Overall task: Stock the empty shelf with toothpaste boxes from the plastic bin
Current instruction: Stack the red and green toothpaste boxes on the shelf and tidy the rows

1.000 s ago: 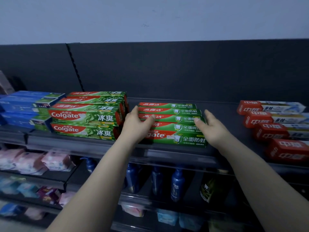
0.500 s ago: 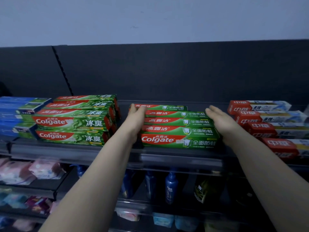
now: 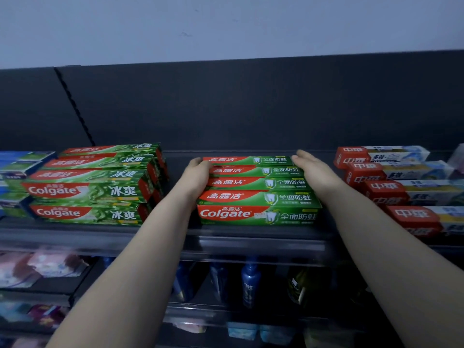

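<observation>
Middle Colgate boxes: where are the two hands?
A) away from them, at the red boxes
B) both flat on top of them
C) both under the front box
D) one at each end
D: the left hand is against the left ends of the boxes and the right hand lies along their right ends, so the row sits between the two palms.

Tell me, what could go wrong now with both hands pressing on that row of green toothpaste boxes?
1. The left hand and right hand only press the ends of the middle green row; the boxes lie staggered, so one could slip out of line or buckle upward.
2. The front box lies close to the shelf's front lip; a tug forward might drop it.
3. The right forearm runs beside the red boxes and could nudge them.
</observation>
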Demonstrator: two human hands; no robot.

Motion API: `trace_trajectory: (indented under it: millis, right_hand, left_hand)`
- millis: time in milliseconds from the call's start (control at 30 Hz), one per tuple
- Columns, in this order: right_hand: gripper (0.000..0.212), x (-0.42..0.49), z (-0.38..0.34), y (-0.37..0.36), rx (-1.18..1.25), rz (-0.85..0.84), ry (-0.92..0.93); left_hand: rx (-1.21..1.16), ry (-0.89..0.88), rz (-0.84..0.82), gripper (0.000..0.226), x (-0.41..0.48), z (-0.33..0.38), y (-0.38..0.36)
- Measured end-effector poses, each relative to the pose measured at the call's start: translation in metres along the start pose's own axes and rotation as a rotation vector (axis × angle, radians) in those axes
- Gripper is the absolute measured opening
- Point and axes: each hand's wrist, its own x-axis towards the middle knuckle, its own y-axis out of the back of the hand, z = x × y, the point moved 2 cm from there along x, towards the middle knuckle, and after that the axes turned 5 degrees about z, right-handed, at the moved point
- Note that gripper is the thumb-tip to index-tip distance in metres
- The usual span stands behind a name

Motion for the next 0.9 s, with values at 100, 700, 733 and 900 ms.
trace_trajectory:
  millis: [100, 700, 733, 900]
  right_hand:
    - [0.053, 0.002, 0.001, 0.001, -0.004, -0.015, -0.023]
    - [0.054, -0.013, 0.023, 0.029, 0.222, 0.067, -0.247]
    - [0.048, -0.011, 0.024, 0.030, 0.239, 0.071, -0.253]
    - [0.042, -0.010, 0.028, 0.032, 0.309, 0.069, -0.259]
  left_hand:
    - [-0.061, 0.066, -0.110, 0.030, -0.013, -0.001, -0.002]
    - [-0.286, 0.081, -0.225, 0.045, -0.028, -0.007, -0.029]
    - [-0.282, 0.081, -0.227, 0.045, -0.030, -0.006, -0.030]
    - [-0.294, 0.071, -0.220, 0.045, -0.033, -0.006, -0.034]
